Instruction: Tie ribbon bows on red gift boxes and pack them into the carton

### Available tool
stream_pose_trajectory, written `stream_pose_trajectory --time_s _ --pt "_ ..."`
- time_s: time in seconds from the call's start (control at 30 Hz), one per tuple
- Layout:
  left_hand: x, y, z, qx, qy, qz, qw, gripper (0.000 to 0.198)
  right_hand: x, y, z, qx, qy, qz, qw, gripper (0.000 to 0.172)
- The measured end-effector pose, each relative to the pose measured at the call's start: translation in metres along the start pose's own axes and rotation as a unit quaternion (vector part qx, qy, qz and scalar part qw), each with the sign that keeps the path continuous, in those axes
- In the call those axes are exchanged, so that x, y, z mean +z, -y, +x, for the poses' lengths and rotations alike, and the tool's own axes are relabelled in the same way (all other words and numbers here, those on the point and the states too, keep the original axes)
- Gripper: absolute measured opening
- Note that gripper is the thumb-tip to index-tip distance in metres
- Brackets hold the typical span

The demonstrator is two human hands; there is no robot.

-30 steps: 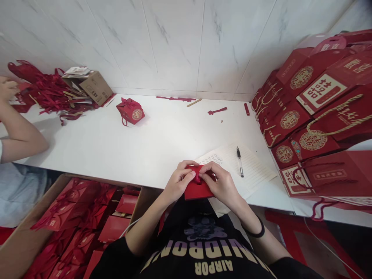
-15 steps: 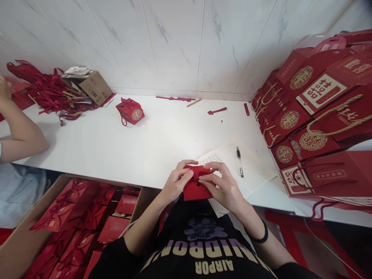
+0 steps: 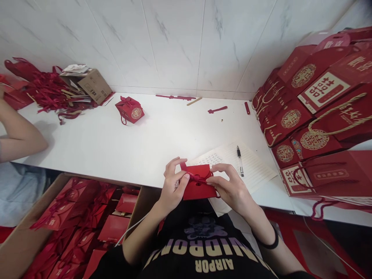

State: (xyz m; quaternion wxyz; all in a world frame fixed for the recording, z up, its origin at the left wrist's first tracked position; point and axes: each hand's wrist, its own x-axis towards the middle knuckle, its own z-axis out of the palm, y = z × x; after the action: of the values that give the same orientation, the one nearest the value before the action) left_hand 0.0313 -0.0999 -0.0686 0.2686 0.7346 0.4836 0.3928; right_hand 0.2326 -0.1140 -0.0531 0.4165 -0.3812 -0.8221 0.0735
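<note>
Close to my body at the table's front edge is a small red gift box (image 3: pixel 198 190) with a dark red ribbon (image 3: pixel 196 177) across its top. My left hand (image 3: pixel 175 186) pinches one end of the ribbon between thumb and forefinger at the box's left side. On the right, my right hand (image 3: pixel 228 185) pinches the other end near the box's right edge. The ribbon runs fairly straight between them, with a knot-like crossing at its middle. Part of the box is hidden behind my fingers.
Lined paper (image 3: pixel 252 166) with a pen (image 3: pixel 240 161) lies right of my hands. Red gift bags (image 3: pixel 290 116) stack at the right. A finished-looking red box (image 3: pixel 130 110) stands back left. A carton (image 3: pixel 135 205) of red boxes sits below the table. Another person's arm (image 3: pixel 23 135) rests at left.
My hands have moved apart, drawing the ribbon out sideways over the box. The ribbon was bunched between my fingers before.
</note>
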Motion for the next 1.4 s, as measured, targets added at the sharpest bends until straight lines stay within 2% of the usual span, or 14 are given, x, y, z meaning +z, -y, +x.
stream_pose_trajectory --time_s 0.33,0.43,0.5,0.6,0.77,0.87,1.0,1.13,1.3,1.4 --pt "0.003 0.003 -0.016 0.078 -0.113 0.1 0.985 0.025 -0.012 0.002 -0.005 -0.017 0.044 -0.083 0.995 0.025" --pt "0.007 0.002 -0.021 0.067 -0.147 0.097 0.982 0.013 -0.013 0.004 -0.005 -0.003 0.043 -0.072 0.997 0.017" --pt "0.008 0.0 -0.024 0.048 -0.152 0.062 0.985 0.007 -0.013 0.006 -0.005 0.034 0.034 -0.051 0.998 0.008" --pt "0.007 -0.003 -0.025 0.008 -0.127 -0.005 0.992 0.006 -0.013 0.011 -0.005 0.111 0.045 -0.022 0.993 0.019" --pt "0.002 -0.01 -0.02 -0.067 -0.028 -0.111 0.991 0.016 -0.006 0.022 -0.003 0.225 0.105 0.018 0.968 0.045" --pt "-0.002 -0.013 -0.017 -0.091 0.006 -0.129 0.987 0.019 0.002 0.024 -0.003 0.29 0.112 0.041 0.949 0.05" --pt "-0.006 -0.017 -0.013 -0.126 0.039 -0.127 0.983 0.022 0.009 0.022 -0.001 0.354 0.116 0.107 0.922 0.047" --pt "-0.013 -0.016 -0.009 -0.159 0.075 -0.12 0.977 0.032 0.008 0.017 0.001 0.391 0.12 0.193 0.892 0.041" --pt "-0.024 -0.009 -0.001 -0.128 0.135 -0.12 0.975 0.03 0.007 0.005 0.001 0.387 0.119 0.298 0.865 0.043" --pt "-0.027 -0.005 0.003 -0.101 0.156 -0.115 0.976 0.03 0.01 -0.003 -0.001 0.39 0.121 0.372 0.833 0.045"
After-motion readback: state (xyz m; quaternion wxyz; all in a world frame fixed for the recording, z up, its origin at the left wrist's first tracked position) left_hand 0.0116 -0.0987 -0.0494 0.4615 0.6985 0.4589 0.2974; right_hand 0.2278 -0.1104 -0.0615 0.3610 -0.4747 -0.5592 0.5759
